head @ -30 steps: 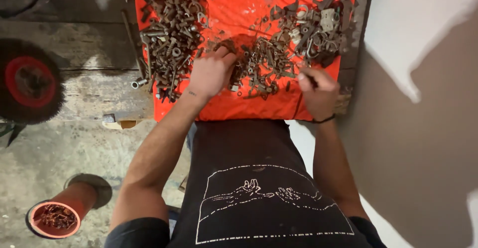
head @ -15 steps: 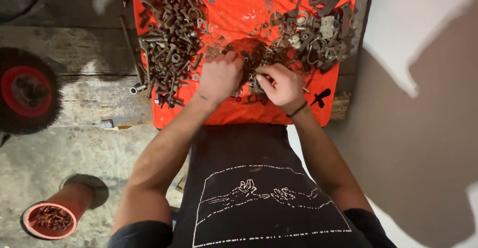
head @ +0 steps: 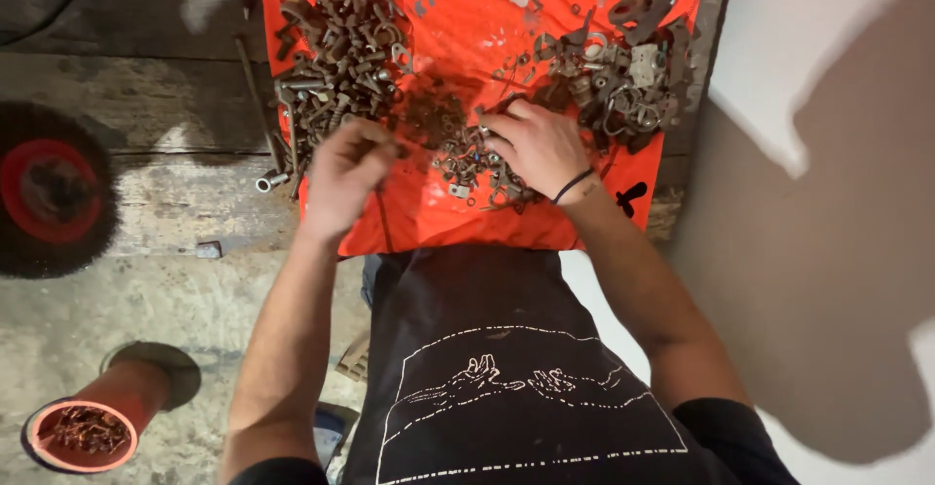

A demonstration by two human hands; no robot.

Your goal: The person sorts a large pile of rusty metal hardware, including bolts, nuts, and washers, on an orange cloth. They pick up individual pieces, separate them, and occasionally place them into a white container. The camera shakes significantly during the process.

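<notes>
Since half a second ago the left hand [head: 343, 168] has been lifted off the middle heap of small rusty nuts and washers [head: 458, 144] on the orange cloth-covered surface [head: 458, 18]; its grip is blurred, contents not discernible. The right hand [head: 539, 146] remains on the heap, fingers spread.

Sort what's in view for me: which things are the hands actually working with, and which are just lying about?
In hand:
- left hand, blurred, beside the left pile of rusty bolts
- right hand on the middle heap of small rusty parts
- orange sheet under the piles

Lying about:
- right pile of brackets and rings
- red wheel
- orange pot of rusty bits on the floor
- wooden bench
</notes>
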